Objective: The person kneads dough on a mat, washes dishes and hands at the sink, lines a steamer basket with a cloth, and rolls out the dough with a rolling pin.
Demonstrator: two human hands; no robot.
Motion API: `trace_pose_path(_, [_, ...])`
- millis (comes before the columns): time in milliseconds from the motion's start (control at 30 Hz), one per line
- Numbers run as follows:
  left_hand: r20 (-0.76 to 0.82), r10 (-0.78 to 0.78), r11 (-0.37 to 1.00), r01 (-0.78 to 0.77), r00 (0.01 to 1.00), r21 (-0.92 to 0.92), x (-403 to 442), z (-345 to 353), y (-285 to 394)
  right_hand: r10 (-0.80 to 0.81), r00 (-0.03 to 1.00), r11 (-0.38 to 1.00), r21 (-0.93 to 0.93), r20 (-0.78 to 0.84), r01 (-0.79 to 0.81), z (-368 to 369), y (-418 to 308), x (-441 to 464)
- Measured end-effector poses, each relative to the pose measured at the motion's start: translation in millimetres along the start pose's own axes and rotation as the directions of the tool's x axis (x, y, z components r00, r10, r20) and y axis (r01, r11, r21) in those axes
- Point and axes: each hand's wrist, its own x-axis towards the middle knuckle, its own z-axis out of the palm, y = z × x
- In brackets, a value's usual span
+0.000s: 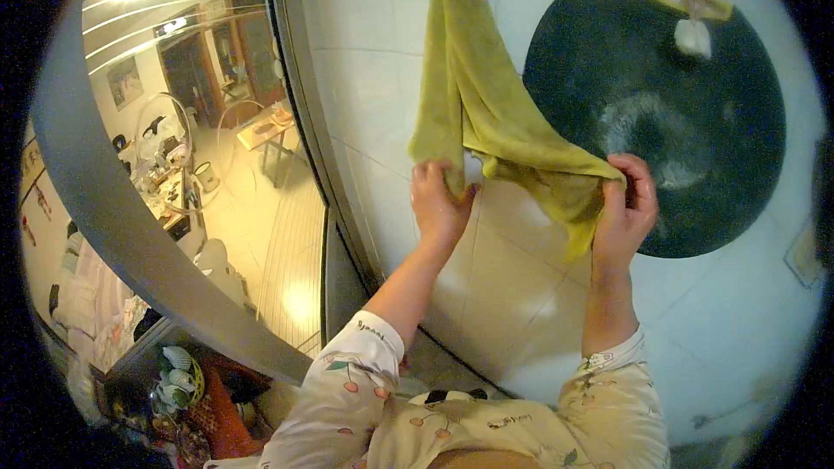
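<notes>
A yellow-green cloth [504,95] hangs down in front of a tiled wall, its upper end running out of the top of the view. The lower edge of its left part is pinched in my left hand [441,201]. Its lower right corner is held by my right hand [627,208], fingers bent over the fabric, with a tip dangling below. Between my hands the lower edge sags in folds. What holds the cloth at the top is out of view.
Behind and right of my right hand is a dark round panel [730,130] with a yellow-edged item and a small white object [692,37] near its top. On the left, past a dark frame, lies a room with a small table [265,130] and cluttered things.
</notes>
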Motion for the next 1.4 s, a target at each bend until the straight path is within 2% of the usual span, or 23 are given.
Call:
trace_pose_path(100, [-0.040,-0.093,0.987,0.098,0.995,0.126,-3,8,-14,0.070,0.997,0.998,0.004,-0.040,-0.070,-3,0,-2])
trace_pose_path(167, [0.158,-0.250,0.968,0.246,0.955,0.042,-2,16,-47,0.055,0.998,0.997,-0.055,-0.012,-0.055,-5,0,-3])
trace_pose_path(267, [0.067,-0.449,0.871,0.453,0.891,-0.191,-1,8,-70,-0.013,0.998,0.985,-0.172,0.069,0.025,-12,6,-8])
trace_pose_path(300, [0.211,-0.481,0.699,0.518,0.851,-0.494,2,-3,-72,-0.029,0.997,0.981,-0.190,0.070,0.042,-13,10,-12])
trace_pose_path(367, [0.494,-0.394,0.087,0.567,0.775,-0.819,-2,-30,-71,-0.017,0.996,0.979,-0.200,0.087,0.034,-15,25,-25])
trace_pose_path(467, [0.500,-0.381,-0.080,0.511,0.778,-0.856,3,-75,-41,-0.184,0.955,0.906,-0.335,0.234,0.257,-4,7,-34])
trace_pose_path(500, [0.478,-0.368,-0.067,0.490,0.798,-0.869,7,-87,-32,-0.202,0.950,0.869,-0.404,0.238,0.287,3,-2,-44])
trace_pose_path(567, [0.431,-0.329,-0.041,0.443,0.840,-0.895,15,-107,-14,-0.242,0.899,0.944,-0.124,0.366,0.305,13,-2,-75])
trace_pose_path(633, [0.452,-0.266,-0.058,0.454,0.851,-0.889,19,-123,8,-0.115,0.744,0.989,0.145,0.658,0.024,47,-1,-100])
trace_pose_path(667, [0.463,-0.233,-0.067,0.461,0.855,-0.885,18,-128,16,0.230,0.466,0.924,-0.042,0.854,-0.379,63,-2,-113])
trace_pose_path(700, [0.504,-0.172,-0.101,0.494,0.846,-0.863,15,-132,21,0.261,0.220,0.965,-0.256,0.940,-0.053,90,-1,-108])
trace_pose_path(767, [0.544,-0.142,-0.073,0.540,0.827,-0.839,7,-138,31,0.187,0.458,0.884,0.055,0.869,-0.465,125,3,-119])
trace_pose_path(800, [0.562,-0.126,-0.056,0.560,0.817,-0.827,3,-141,36,0.208,0.550,0.728,0.247,0.809,-0.639,141,3,-123])
trace_pose_path(833, [0.488,-0.247,0.146,0.530,0.837,-0.836,-1,-147,46,0.334,0.540,0.413,0.395,0.772,-0.820,153,-1,-122])
trace_pose_path(933, [0.386,-0.322,0.379,0.492,0.864,-0.784,-5,-163,40,0.438,0.535,-0.277,0.675,0.722,-0.684,162,2,-109])
trace_pose_path(1000, [0.336,-0.330,0.572,0.470,0.882,-0.672,-4,-169,32,0.397,0.609,-0.392,0.726,0.687,-0.564,166,-2,-99])
trace_pose_path(1067, [0.363,-0.301,0.757,0.453,0.882,-0.472,-2,-170,21,0.419,0.644,-0.250,0.763,0.640,-0.596,171,-17,-90])
trace_pose_path(1100, [0.366,-0.138,0.935,0.243,0.920,-0.258,3,-173,11,0.488,0.629,-0.137,0.765,0.605,-0.629,173,-29,-85])
trace_pose_path(1200, [-0.040,0.011,0.999,-0.012,0.999,-0.033,40,-166,19,0.361,0.588,-0.531,0.678,0.724,-0.508,181,-31,-88])
trace_pose_path(1233, [-0.205,-0.044,0.958,-0.017,0.978,-0.286,55,-158,26,0.423,0.585,-0.382,0.721,0.692,-0.578,178,-39,-90])
trace_pose_path(1267, [-0.347,-0.137,0.855,-0.066,0.928,-0.515,70,-145,33,0.288,0.528,-0.835,0.480,0.799,-0.270,184,-25,-93])
trace_pose_path(1300, [-0.390,-0.063,0.847,-0.157,0.919,-0.507,83,-130,36,0.116,0.533,-0.990,0.058,0.838,0.125,196,7,-100])
trace_pose_path(1400, [-0.238,0.179,0.687,-0.294,0.955,-0.664,105,-95,50,0.282,0.561,-0.773,0.531,0.778,-0.348,191,-7,-83])
